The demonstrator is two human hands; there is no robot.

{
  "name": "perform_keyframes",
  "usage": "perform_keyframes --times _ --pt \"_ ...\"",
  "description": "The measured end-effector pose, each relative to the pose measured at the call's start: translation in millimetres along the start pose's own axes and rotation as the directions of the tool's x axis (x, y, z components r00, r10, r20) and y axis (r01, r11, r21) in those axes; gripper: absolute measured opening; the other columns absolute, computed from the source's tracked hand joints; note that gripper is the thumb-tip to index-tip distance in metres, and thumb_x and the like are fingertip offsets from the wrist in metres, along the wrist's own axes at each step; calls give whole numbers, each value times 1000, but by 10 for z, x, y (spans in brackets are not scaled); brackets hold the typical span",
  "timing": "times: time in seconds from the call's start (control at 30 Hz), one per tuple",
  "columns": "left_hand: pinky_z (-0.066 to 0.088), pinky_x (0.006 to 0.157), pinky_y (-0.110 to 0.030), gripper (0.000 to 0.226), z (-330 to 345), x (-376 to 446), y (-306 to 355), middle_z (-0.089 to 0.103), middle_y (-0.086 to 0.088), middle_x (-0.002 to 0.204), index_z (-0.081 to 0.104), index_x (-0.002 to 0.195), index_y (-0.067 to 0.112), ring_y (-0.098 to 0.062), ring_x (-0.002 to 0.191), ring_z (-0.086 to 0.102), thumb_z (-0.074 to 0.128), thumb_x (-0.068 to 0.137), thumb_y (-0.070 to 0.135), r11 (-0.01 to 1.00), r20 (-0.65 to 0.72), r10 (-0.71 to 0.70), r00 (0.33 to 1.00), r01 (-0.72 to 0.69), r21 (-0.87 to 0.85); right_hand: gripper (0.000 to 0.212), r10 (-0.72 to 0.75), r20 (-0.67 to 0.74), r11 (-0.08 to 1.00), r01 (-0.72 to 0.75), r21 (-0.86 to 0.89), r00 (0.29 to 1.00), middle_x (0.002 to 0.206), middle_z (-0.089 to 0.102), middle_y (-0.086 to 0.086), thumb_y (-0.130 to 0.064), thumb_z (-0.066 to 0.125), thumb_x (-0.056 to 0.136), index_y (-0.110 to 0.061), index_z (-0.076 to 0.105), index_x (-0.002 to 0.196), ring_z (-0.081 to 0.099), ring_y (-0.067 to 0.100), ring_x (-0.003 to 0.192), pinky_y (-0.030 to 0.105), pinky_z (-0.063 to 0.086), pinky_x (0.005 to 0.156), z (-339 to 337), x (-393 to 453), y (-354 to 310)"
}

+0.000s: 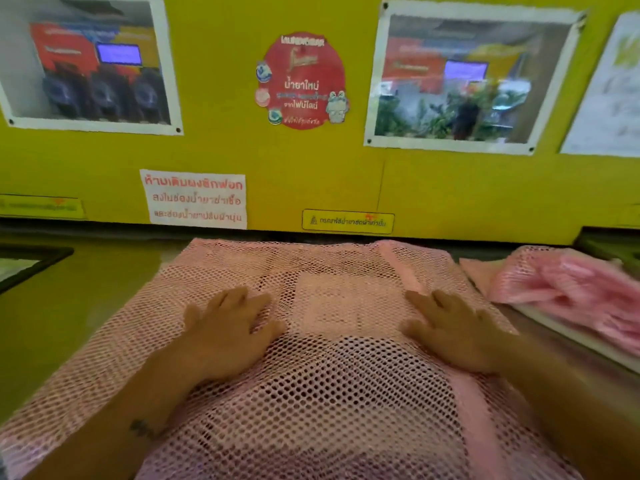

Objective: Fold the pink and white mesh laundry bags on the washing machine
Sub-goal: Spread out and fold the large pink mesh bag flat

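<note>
Pink mesh bag (332, 393) under two flat hands: left hand (230, 332), right hand (453, 332).

Your path forward ended at the yellow wall (415, 188), which rose directly behind the far edge of the spread mesh bag (311, 393). To your right, a pile of pink bags (571, 289) lay just beside the spread bag and blocked sideways travel. To your left, the green worktop (79, 306) lay bare up to a dark-framed opening (31, 265).
</note>
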State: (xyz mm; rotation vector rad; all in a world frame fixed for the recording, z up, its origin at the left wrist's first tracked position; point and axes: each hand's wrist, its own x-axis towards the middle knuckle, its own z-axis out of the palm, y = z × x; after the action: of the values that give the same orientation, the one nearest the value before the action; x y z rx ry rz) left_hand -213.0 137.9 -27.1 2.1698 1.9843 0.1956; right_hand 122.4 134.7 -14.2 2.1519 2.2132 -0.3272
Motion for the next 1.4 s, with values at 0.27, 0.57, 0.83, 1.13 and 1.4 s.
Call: perform_keyframes --times 0.27,0.57,0.83,1.13,1.4 --pt "-1 119 -58 68 99 -259 466 -1 9 164 12 149 50 -18 150 -2 26 86 74 988 26 155 988 -155 -29 89 -69 -29 990 72 120 997 166 -1 -7 -87 12 74 -46 3 153 -3 19 152 57 -2 118 56 -381 151" --pt "28 116 -43 52 -105 -560 644 37 20 145 46 132 47 -8 132 36 57 83 59 955 -179 126 976 -168 -245 49 29 -555 927 186 326 831 137 52 0 -26 66 87 -26 53 134 50 21 123 45 40 105 -601 -607 1013" --pt "31 93 -11 35 -332 -395 1924 43 40 113 48 119 53 14 110 43 61 90 39 825 -325 388 862 -482 -295 63 68 -239 994 -45 101 969 138 54 1 -34 58 82 -40 36 142 52 29 129 37 40 106 -590 -108 1961" --pt "24 117 -41 112 40 356 3441 24 7 155 -10 151 40 -19 141 28 72 76 51 849 -98 484 869 -494 -186 11 -166 -482 838 381 390 860 67 56 -1 -21 61 90 -12 61 83 49 11 57 36 39 58 -1175 -333 2195" --pt "42 75 -29 29 -156 782 3774 66 3 108 66 107 26 -16 90 58 47 92 9 807 -596 325 734 -544 -229 9 -282 -235 929 326 175 930 92 66 -11 -27 62 84 -27 63 94 61 8 83 30 50 71 -1179 -383 2516"
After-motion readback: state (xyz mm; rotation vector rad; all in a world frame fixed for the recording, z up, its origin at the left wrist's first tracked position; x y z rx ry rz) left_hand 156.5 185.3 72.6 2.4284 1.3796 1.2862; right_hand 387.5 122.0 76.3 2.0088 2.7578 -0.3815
